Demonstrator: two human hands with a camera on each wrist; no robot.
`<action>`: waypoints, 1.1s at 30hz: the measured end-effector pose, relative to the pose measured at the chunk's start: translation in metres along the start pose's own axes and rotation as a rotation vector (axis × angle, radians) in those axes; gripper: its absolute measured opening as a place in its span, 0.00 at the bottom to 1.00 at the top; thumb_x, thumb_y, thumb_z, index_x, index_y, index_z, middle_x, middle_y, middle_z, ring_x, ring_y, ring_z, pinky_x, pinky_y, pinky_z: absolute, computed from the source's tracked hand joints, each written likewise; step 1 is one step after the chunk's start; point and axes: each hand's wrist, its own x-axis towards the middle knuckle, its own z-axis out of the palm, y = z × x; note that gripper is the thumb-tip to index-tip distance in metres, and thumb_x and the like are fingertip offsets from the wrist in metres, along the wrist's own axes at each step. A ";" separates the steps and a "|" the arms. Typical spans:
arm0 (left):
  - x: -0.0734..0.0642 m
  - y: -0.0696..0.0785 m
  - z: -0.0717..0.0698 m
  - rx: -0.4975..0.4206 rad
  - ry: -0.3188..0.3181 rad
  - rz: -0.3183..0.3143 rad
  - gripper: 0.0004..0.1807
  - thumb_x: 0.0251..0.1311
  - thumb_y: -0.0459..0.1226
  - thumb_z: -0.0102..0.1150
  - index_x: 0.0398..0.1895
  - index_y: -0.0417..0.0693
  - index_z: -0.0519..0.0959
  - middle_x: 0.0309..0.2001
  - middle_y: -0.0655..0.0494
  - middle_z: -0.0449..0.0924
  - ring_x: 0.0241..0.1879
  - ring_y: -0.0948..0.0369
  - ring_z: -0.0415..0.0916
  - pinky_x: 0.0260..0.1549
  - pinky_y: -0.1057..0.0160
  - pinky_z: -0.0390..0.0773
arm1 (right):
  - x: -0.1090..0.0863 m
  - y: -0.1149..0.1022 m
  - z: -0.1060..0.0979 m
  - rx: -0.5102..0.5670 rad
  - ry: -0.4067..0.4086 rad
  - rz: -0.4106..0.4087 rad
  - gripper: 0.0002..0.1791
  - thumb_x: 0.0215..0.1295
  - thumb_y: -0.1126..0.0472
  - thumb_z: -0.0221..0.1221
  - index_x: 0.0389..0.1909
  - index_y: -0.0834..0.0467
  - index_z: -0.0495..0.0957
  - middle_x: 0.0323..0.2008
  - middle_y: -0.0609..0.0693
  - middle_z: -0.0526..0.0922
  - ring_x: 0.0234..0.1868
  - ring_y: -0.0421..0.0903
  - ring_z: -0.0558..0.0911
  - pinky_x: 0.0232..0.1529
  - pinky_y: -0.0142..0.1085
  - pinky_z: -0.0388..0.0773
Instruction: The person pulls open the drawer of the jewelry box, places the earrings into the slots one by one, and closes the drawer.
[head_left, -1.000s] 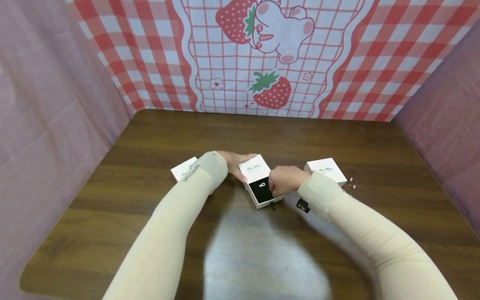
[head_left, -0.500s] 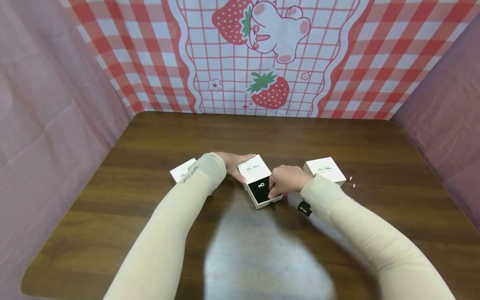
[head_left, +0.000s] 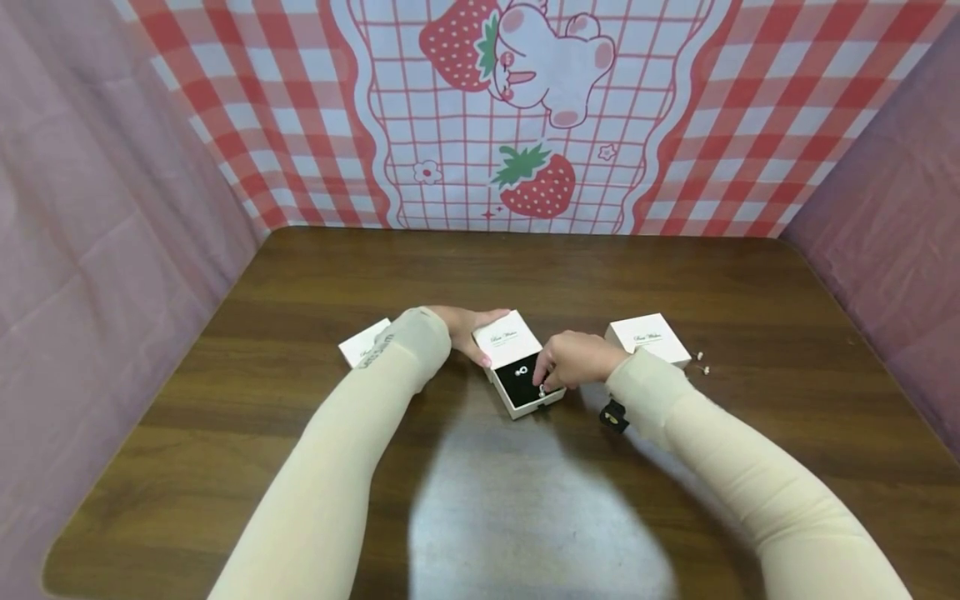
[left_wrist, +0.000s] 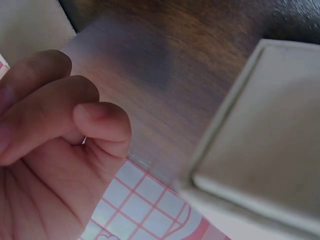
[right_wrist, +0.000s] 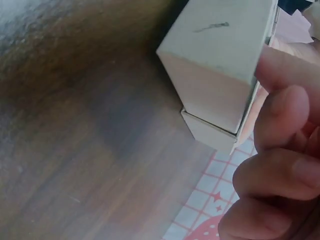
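White cardboard drawer box (head_left: 506, 340), pulled open, midway between the surface's (head_left: 165, 467) side edges.
Left hand (head_left: 465, 330) grips it; bent-fingered right hand (head_left: 576, 358) meets a silvery looped trinket (head_left: 542, 391) inside, pinch unclear.

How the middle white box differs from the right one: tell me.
The middle box has its drawer pulled out, showing black lining; the right box shows no open drawer, though the right sleeve hides part of it. The left hand holds the middle box; no hand grips the right box. Both are white with greenish lettering on top.
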 end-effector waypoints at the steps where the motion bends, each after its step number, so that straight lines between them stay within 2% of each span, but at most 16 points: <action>1: 0.000 0.000 0.000 0.003 -0.001 -0.001 0.53 0.59 0.44 0.65 0.77 0.47 0.39 0.75 0.47 0.45 0.71 0.55 0.49 0.67 0.62 0.49 | 0.000 0.000 0.001 -0.005 0.003 0.000 0.04 0.54 0.62 0.67 0.31 0.50 0.87 0.15 0.38 0.78 0.16 0.35 0.75 0.27 0.36 0.72; 4: -0.001 0.001 0.000 0.009 0.000 -0.007 0.53 0.59 0.45 0.65 0.77 0.48 0.39 0.75 0.48 0.45 0.71 0.55 0.50 0.67 0.63 0.50 | 0.000 0.001 0.003 -0.018 0.017 -0.010 0.00 0.55 0.60 0.67 0.28 0.51 0.86 0.18 0.37 0.79 0.17 0.34 0.76 0.27 0.37 0.73; 11: 0.000 0.001 0.000 0.003 -0.002 -0.015 0.53 0.59 0.45 0.65 0.77 0.48 0.39 0.75 0.48 0.46 0.71 0.56 0.49 0.67 0.62 0.49 | 0.000 0.003 0.006 -0.040 0.053 -0.060 0.03 0.56 0.57 0.67 0.25 0.50 0.85 0.19 0.37 0.79 0.20 0.34 0.73 0.24 0.35 0.70; 15: 0.010 -0.008 0.001 -0.016 -0.013 -0.004 0.56 0.55 0.49 0.68 0.77 0.50 0.39 0.75 0.50 0.46 0.71 0.57 0.49 0.67 0.62 0.49 | 0.001 0.003 0.007 -0.043 0.064 -0.077 0.04 0.56 0.57 0.67 0.24 0.50 0.85 0.19 0.37 0.78 0.22 0.35 0.71 0.24 0.34 0.68; 16: 0.017 -0.017 0.003 -0.014 -0.008 0.019 0.58 0.53 0.52 0.68 0.77 0.53 0.39 0.75 0.51 0.46 0.70 0.59 0.50 0.67 0.64 0.50 | 0.001 0.003 0.007 -0.041 0.066 -0.078 0.04 0.56 0.57 0.67 0.24 0.50 0.85 0.19 0.37 0.78 0.21 0.35 0.71 0.24 0.34 0.68; 19: 0.021 -0.021 0.003 -0.010 -0.012 0.024 0.60 0.50 0.55 0.69 0.77 0.55 0.39 0.75 0.52 0.47 0.70 0.60 0.51 0.66 0.65 0.50 | 0.001 0.003 0.008 -0.037 0.067 -0.077 0.04 0.56 0.57 0.67 0.24 0.50 0.84 0.19 0.37 0.77 0.21 0.36 0.70 0.24 0.34 0.68; 22: 0.017 -0.017 0.003 -0.010 -0.009 0.021 0.58 0.52 0.53 0.68 0.77 0.53 0.39 0.75 0.51 0.46 0.70 0.59 0.50 0.66 0.64 0.50 | 0.001 0.002 0.008 -0.039 0.070 -0.078 0.04 0.56 0.57 0.66 0.24 0.50 0.84 0.19 0.37 0.77 0.21 0.36 0.70 0.24 0.34 0.68; 23: 0.010 -0.009 0.001 -0.009 -0.014 -0.003 0.57 0.55 0.49 0.68 0.77 0.51 0.39 0.75 0.50 0.46 0.71 0.58 0.49 0.67 0.63 0.49 | 0.001 0.002 0.008 -0.041 0.071 -0.076 0.04 0.56 0.57 0.66 0.24 0.50 0.84 0.19 0.37 0.77 0.21 0.36 0.70 0.24 0.34 0.68; 27: 0.003 -0.001 0.001 0.015 0.000 -0.012 0.54 0.58 0.46 0.65 0.77 0.48 0.39 0.75 0.49 0.46 0.71 0.57 0.50 0.67 0.63 0.50 | 0.001 0.001 0.008 -0.054 0.072 -0.063 0.04 0.56 0.57 0.66 0.24 0.49 0.84 0.19 0.37 0.77 0.22 0.36 0.71 0.24 0.35 0.68; 33: -0.003 0.003 0.000 0.015 0.008 -0.015 0.53 0.59 0.45 0.65 0.77 0.49 0.39 0.75 0.48 0.47 0.70 0.56 0.51 0.66 0.64 0.51 | 0.003 0.001 0.010 -0.070 0.079 -0.043 0.04 0.55 0.58 0.66 0.23 0.48 0.84 0.20 0.37 0.78 0.24 0.37 0.72 0.25 0.37 0.69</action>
